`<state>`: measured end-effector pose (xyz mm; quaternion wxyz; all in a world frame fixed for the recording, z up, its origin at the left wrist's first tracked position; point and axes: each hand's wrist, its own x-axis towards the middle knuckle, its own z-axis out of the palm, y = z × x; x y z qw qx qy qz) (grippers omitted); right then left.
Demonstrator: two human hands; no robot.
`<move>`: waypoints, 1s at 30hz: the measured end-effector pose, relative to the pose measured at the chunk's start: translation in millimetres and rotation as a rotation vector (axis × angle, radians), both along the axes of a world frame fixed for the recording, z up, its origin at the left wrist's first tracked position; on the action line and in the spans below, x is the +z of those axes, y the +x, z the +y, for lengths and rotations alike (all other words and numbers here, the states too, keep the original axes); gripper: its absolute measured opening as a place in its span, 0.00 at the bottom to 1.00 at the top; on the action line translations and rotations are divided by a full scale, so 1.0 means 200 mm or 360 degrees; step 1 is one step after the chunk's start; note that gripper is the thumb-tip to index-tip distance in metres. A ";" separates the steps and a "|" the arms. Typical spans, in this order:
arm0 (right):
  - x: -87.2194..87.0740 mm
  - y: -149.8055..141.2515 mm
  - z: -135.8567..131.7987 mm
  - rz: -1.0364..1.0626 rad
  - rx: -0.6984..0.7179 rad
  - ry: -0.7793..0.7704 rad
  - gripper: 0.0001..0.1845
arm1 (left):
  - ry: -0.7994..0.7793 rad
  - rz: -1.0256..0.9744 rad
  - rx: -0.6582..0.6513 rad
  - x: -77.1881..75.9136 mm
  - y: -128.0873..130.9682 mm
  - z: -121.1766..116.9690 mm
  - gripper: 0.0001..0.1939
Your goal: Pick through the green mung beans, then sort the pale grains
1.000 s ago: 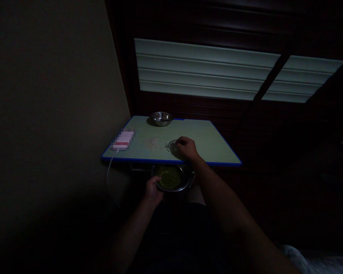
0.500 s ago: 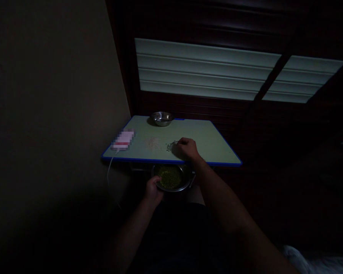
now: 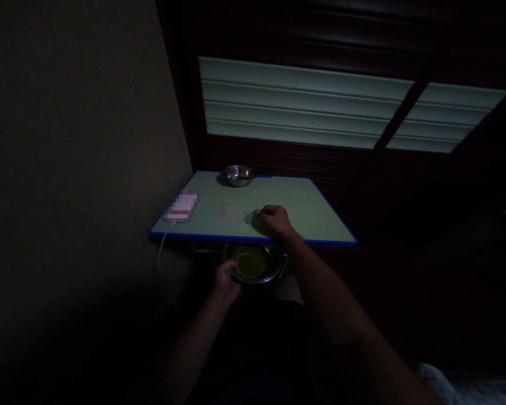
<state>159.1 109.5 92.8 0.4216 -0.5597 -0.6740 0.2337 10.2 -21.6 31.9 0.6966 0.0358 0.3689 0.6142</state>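
Note:
My left hand (image 3: 227, 279) is closed on the rim of a metal bowl (image 3: 258, 280), its thumb over the edge. The bowl sits low, just under the table's front edge, and holds many small green beans (image 3: 253, 262) that look like mung beans. Over the table, my right hand (image 3: 275, 219) is closed in a pinch. A thin, dark sliver shows at its fingertips, too faint to name. Just left of those fingers lies a small scatter of dark bits (image 3: 248, 217). Farther left spreads a patch of pale reddish specks (image 3: 224, 212).
The pale table (image 3: 316, 216) has a blue edge. A second, smaller metal bowl (image 3: 238, 176) stands at its back left. A blurred pink phone-like thing (image 3: 182, 206) with a white cable (image 3: 159, 253) lies at the left. Behind rise dark panels with pale slats (image 3: 290, 104).
My right hand has shifted very slightly left at the dark bits, still pinched. The left hand and its bowl stay where they were.

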 end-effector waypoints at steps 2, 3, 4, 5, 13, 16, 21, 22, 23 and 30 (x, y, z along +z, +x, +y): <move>0.00 0.00 0.00 -0.0016 0.0028 0.0005 0.09 | 0.0012 -0.0014 0.0002 -0.01 0.00 0.00 0.24; 0.00 0.00 0.00 -0.0018 0.0036 0.0007 0.10 | 0.0017 -0.0015 0.0004 -0.01 0.00 0.01 0.24; 0.00 0.00 0.00 -0.0023 0.0040 0.0010 0.10 | 0.0021 -0.0011 -0.0002 -0.01 0.00 0.01 0.24; 0.00 0.00 0.00 -0.0030 0.0034 0.0013 0.10 | 0.0026 -0.0006 -0.0011 -0.01 0.00 0.01 0.24; 0.03 0.00 -0.02 -0.0164 -0.0235 -0.0011 0.11 | 0.0017 0.0064 -0.0014 0.00 -0.01 0.01 0.16; 0.04 0.00 -0.03 -0.0164 -0.0297 -0.0007 0.11 | 0.0026 0.0061 -0.0018 0.00 -0.01 0.01 0.16; 0.02 0.00 -0.02 -0.0108 -0.0111 0.0030 0.10 | 0.0032 0.0052 -0.0037 0.00 0.00 0.01 0.19; 0.02 0.00 -0.01 -0.0106 -0.0080 0.0035 0.10 | 0.0030 0.0046 -0.0036 0.00 0.00 0.01 0.19; 0.01 0.00 -0.01 -0.0106 -0.0056 0.0035 0.10 | 0.0025 0.0040 -0.0034 0.00 0.00 0.01 0.20; 0.01 0.00 0.00 -0.0020 -0.0025 0.0057 0.09 | 0.0020 -0.0016 -0.0021 0.00 -0.01 0.00 0.21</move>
